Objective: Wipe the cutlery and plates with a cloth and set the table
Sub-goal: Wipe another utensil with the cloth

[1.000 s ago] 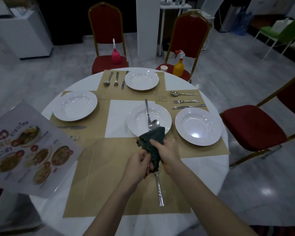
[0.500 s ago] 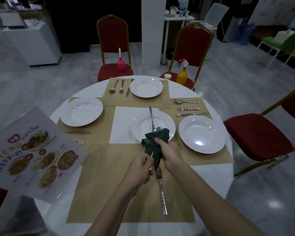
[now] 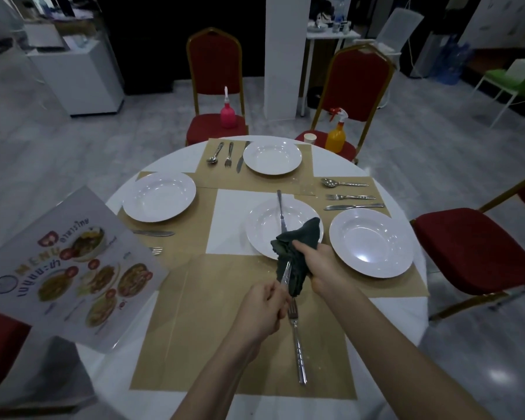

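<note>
My left hand [image 3: 262,310] grips the handle of a spoon [image 3: 286,274] above the near placemat [image 3: 194,328]. My right hand [image 3: 322,265] holds a dark green cloth [image 3: 300,237] wrapped around the spoon's upper end, so the bowl is hidden. A fork [image 3: 297,344] lies on the placemat just below my hands. Behind the cloth sits the centre plate [image 3: 261,225] with a knife [image 3: 281,207] lying across it. White plates stand at the right [image 3: 370,241], left [image 3: 158,197] and far side [image 3: 272,157].
Cutlery sets lie beside the far plate [image 3: 229,154] and the right plate [image 3: 346,197]. A menu card [image 3: 67,268] overhangs the table's left edge. Red chairs [image 3: 467,247] ring the table; a pink bottle [image 3: 228,112] and an orange spray bottle [image 3: 335,137] stand on two of them.
The cloth has slid up over the spoon's bowl, which showed above it a second ago. Both hands stay together over the near placemat; the fork has not moved.
</note>
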The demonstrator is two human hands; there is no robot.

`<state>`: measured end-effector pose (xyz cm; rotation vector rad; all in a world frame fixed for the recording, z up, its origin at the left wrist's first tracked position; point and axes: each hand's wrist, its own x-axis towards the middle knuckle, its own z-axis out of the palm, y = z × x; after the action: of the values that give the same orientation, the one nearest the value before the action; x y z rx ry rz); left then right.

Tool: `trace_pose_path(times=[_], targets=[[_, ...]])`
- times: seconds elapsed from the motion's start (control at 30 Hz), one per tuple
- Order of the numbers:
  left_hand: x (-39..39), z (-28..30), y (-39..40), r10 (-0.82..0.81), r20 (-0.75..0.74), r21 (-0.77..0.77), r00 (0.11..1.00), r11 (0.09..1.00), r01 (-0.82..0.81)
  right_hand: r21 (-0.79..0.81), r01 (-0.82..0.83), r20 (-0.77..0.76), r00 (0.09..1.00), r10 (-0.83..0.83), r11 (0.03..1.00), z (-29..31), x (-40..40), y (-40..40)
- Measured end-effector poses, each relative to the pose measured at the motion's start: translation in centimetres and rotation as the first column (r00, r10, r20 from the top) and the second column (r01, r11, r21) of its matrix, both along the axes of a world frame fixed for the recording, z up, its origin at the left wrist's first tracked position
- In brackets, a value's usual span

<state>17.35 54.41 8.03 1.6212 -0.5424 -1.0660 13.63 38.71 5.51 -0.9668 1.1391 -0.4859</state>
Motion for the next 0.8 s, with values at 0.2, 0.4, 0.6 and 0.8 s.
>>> trace_pose_path(times=[0.2,0.4,0.6,0.8], targets=[[0.9,-0.4,-0.2,0.0,0.016,0.041,1.0,0.999,0.0,-0.032,-0.051,-0.028,0.998,0.05,0.998,-0.9,-0.9,2.3],[-0.5,-0.3,0.3,-0.05,-0.022,0.033,0.999,0.998,0.051,-0.089,0.07,-0.014,0.997,-0.071,0.994,-0.7,-1.6,0.1],[-0.2,-0.2,-0.5,-0.045,0.001,0.05,0.999,0.998,0.045,-0.05,0.076,-0.039,0.996,-0.078,0.996,-1.0,-1.3,1.7],[-0.6,0.4,-0.4,-0.063,-0.018,0.037,0.998,0.997,0.064,-0.153,0.149,-0.041,0.987,-0.157,0.977,-1.5,-1.6,0.6]])
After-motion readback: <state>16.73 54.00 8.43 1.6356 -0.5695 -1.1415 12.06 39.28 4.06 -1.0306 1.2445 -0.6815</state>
